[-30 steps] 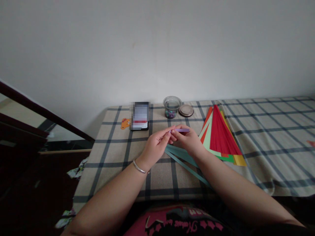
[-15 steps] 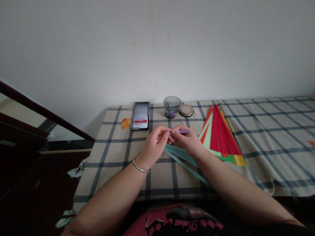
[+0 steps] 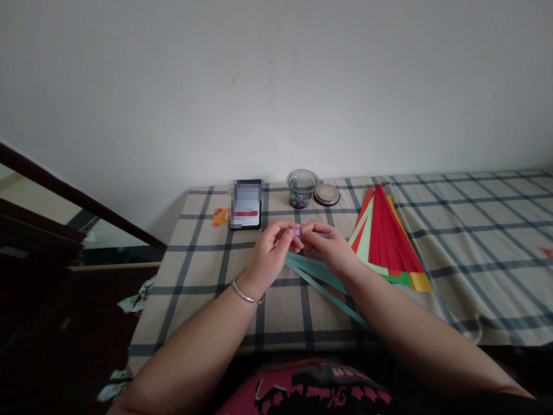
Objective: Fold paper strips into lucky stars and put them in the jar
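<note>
My left hand [image 3: 268, 258] and my right hand [image 3: 330, 249] meet above the checked tablecloth [image 3: 207, 271], fingers pinched on a narrow purple paper strip [image 3: 311, 233]. The strip's left end is folded between my fingertips and its free end sticks out to the right over my right hand. A silver bangle sits on my left wrist. Teal paper strips [image 3: 322, 282] lie on the cloth just under my hands.
A fan of red, green, orange and yellow paper strips [image 3: 386, 242] lies to the right. At the back stand a phone [image 3: 246, 204], a small clear jar [image 3: 301, 188] with coloured bits, and its lid [image 3: 326, 194]. The table's left edge drops to a dark floor.
The free end of the purple strip showing to the right has grown shorter as my fingers worked it, and both hands have sunk slightly.
</note>
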Available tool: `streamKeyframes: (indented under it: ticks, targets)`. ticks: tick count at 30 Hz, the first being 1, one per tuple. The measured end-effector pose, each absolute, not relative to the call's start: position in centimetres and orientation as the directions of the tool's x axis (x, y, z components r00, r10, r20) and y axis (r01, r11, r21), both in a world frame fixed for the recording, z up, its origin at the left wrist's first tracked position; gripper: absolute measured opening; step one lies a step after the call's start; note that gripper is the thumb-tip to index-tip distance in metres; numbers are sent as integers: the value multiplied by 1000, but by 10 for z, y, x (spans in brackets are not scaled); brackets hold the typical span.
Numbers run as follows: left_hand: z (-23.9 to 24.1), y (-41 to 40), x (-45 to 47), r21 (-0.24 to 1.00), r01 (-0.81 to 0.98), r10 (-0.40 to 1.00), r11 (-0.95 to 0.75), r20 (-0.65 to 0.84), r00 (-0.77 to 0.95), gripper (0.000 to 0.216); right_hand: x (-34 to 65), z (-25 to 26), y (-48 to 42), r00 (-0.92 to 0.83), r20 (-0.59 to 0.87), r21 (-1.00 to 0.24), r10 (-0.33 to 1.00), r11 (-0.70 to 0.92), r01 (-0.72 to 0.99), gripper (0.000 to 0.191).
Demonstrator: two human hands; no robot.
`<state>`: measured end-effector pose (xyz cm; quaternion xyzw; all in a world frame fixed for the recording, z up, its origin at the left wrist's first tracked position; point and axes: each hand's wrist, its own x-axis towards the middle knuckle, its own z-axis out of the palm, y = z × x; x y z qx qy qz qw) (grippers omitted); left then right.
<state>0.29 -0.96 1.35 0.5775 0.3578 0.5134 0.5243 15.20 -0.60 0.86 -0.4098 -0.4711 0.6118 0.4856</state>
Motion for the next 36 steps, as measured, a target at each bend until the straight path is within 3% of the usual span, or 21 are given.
streamKeyframes:
  ticks: [13, 24, 36]
  targets:
    - [15, -10, 3, 968, -132, 939, -216, 242, 243, 18, 152, 9, -7, -163, -31, -985, 986, -57, -160, 31]
    - [11, -7, 4, 933, -358, 933, 24, 108, 344, 21, 150, 9, -8, -275, -7, -942, 961, -98, -321, 31]
    - [4, -5, 2, 961, -276, 908, 15, 102, 405, 34, 150, 6, -7, -328, 47, -922, 944, -85, -377, 27]
